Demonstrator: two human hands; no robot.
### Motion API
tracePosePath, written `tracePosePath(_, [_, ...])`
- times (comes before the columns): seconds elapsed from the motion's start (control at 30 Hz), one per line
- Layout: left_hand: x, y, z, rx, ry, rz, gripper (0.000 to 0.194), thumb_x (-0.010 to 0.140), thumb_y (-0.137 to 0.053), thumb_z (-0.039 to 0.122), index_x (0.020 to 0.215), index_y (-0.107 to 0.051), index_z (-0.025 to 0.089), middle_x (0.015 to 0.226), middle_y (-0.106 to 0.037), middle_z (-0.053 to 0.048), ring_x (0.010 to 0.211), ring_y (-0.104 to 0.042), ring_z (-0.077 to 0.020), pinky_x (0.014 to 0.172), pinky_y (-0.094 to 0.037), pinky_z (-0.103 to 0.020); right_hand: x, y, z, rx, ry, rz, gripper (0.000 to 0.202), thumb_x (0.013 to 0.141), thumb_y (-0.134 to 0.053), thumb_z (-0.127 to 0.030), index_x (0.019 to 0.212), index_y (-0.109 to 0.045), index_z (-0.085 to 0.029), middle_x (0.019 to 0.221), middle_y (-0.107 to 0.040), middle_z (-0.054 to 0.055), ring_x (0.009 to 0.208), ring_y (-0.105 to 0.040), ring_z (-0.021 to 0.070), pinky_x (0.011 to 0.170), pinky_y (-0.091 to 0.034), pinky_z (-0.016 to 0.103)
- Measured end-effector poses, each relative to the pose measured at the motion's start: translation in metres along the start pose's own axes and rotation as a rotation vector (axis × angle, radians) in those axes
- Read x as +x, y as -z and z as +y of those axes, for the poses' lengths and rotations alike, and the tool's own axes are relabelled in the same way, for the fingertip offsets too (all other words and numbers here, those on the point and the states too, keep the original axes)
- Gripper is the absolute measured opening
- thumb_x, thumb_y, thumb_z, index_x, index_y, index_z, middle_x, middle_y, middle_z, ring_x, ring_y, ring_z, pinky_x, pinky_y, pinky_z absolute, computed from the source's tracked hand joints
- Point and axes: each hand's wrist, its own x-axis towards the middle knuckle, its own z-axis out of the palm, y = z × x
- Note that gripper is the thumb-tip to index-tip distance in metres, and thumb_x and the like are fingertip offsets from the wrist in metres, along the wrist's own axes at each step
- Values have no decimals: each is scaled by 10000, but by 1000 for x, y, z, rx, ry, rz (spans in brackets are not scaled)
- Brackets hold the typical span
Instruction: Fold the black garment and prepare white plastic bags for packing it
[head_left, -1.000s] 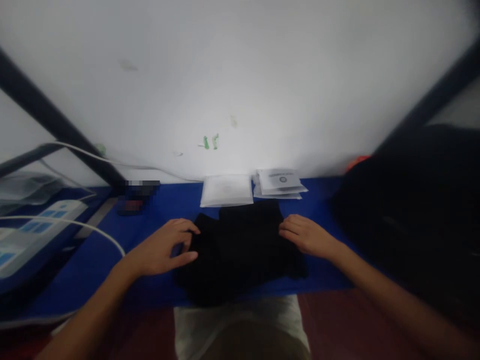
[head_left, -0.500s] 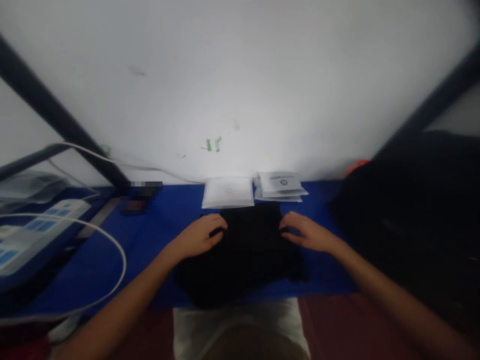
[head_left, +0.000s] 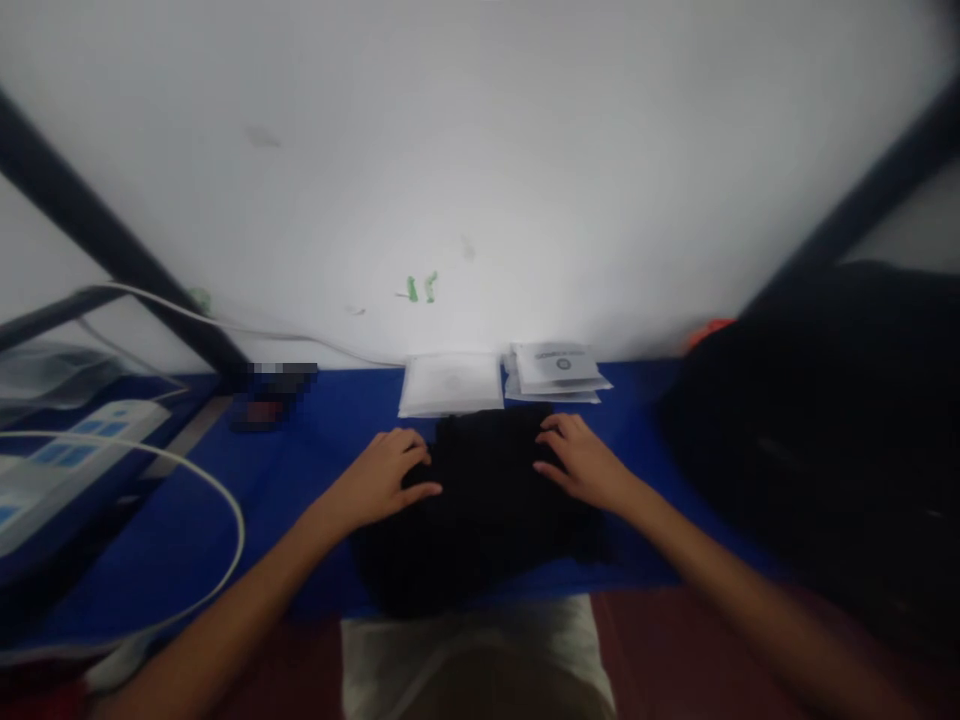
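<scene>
A black cloth (head_left: 487, 500) lies spread on the blue table cover (head_left: 315, 420), reaching down to its front edge. My left hand (head_left: 386, 475) rests on the cloth's left side, thumb and fingers apart. On the upper right part of the cloth lies my right hand (head_left: 581, 460), its fingers spread too. Neither hand grips anything. Just behind the cloth are a white packet (head_left: 451, 385) and, to its right, a few stacked white packets (head_left: 562, 368) with dark print.
At the left are a white power strip (head_left: 82, 455) with blue sockets and a looping white cable (head_left: 238, 520). A blurred dark object (head_left: 274, 395) sits at the back left. A large black heap (head_left: 817, 430) fills the right side. Behind stands a white wall (head_left: 480, 170).
My right hand has moved left and inward over the cloth, and its fingers have spread. My left hand has shifted slightly left, its thumb now farther from the fingers.
</scene>
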Motion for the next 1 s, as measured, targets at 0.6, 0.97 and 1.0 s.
tracePosePath(0.6, [-19, 10, 49, -376, -96, -180, 254, 982, -521, 394, 1128, -668, 246, 1189, -650, -74, 1120, -605, -210, 981, -474, -352, 13, 32, 37, -31, -142, -67, 222, 953, -516, -235, 1125, -622, -142, 1115, -671, 138, 1052, -616, 266, 924, -502, 399])
tracePosePath(0.97, [-10, -32, 26, -83, -89, -173, 827, 873, -563, 658, 1550, -278, 279, 1610, -280, -129, 1468, -288, -344, 1189, -201, -578, 61, -15, 97, -538, -243, 48, 314, 920, -392, -69, 1133, -622, -71, 1186, -643, 221, 1034, -568, 330, 855, -443, 410])
tracePosePath(1.0, [-10, -33, 26, -91, -92, -165, 826, 876, -564, 652, 1553, -270, 281, 1613, -273, -127, 1471, -280, -346, 1191, -196, -579, 63, -14, 97, -540, -246, 64, 300, 919, -392, -70, 1098, -633, -70, 1132, -658, 223, 999, -573, 328, 829, -449, 408])
